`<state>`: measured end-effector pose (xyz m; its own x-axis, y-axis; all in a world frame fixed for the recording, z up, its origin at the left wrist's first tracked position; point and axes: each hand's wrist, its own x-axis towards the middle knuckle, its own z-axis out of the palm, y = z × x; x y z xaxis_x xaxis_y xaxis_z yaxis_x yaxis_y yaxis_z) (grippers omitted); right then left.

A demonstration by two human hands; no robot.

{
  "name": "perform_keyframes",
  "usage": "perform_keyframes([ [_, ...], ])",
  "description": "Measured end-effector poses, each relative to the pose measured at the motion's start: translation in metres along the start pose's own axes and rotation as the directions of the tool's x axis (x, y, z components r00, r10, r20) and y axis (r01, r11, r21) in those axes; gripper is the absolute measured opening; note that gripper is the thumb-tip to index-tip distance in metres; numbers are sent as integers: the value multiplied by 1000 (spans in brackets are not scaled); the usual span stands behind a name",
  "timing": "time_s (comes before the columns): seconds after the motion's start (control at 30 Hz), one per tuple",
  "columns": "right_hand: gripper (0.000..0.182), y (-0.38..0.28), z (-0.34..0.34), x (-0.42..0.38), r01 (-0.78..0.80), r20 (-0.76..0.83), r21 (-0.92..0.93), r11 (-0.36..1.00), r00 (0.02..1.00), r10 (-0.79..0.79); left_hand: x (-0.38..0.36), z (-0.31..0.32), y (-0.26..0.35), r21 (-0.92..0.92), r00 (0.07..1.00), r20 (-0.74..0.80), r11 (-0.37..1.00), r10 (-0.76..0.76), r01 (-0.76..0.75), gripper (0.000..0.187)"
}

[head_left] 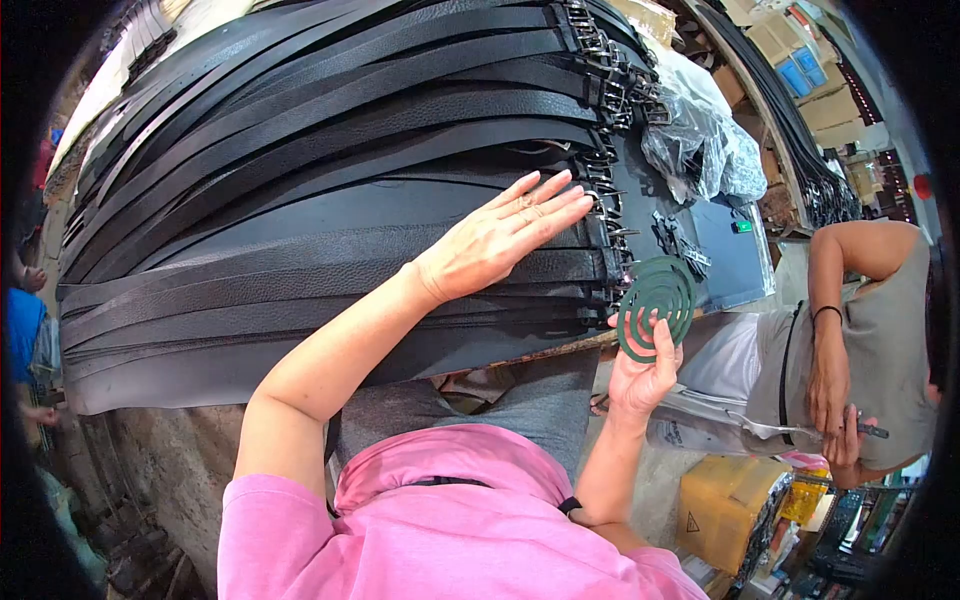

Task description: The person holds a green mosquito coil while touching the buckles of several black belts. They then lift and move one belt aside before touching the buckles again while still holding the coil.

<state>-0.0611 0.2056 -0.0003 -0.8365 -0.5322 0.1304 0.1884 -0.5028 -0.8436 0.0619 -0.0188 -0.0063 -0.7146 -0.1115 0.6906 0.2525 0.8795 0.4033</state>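
Note:
My left hand (505, 235) is stretched out flat over the black leather belts (330, 255), its fingertips near the row of metal buckles (603, 200). Nothing shows in its grasp. Low at the table's front edge, my right hand (643, 375) holds a flat green spiral coil (660, 300) upright between thumb and fingers. The coil is beside the buckle ends of the nearest belts. Many belts lie side by side across the table, their buckles towards the right.
Crumpled clear plastic (700, 135) and a small green item (741, 227) lie on the table's right part. A co-worker (860, 340) in a grey top is close on the right, both hands together. A cardboard box (730, 510) stands below. More belts lie at the upper right.

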Motion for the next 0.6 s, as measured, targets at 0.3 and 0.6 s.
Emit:
perform_keyframes([
  [0.3, 19, -4, 1, 0, -3, 48, 20, 1000, 999, 2, -3, 4, -8, -107, 998, -58, 994, -19, 13, 59],
  [0.6, 19, -3, -1, 1, -28, 8, 37, 999, 1000, 27, 2, -21, -16, -881, 815, 325, -466, -480, 78, 62],
])
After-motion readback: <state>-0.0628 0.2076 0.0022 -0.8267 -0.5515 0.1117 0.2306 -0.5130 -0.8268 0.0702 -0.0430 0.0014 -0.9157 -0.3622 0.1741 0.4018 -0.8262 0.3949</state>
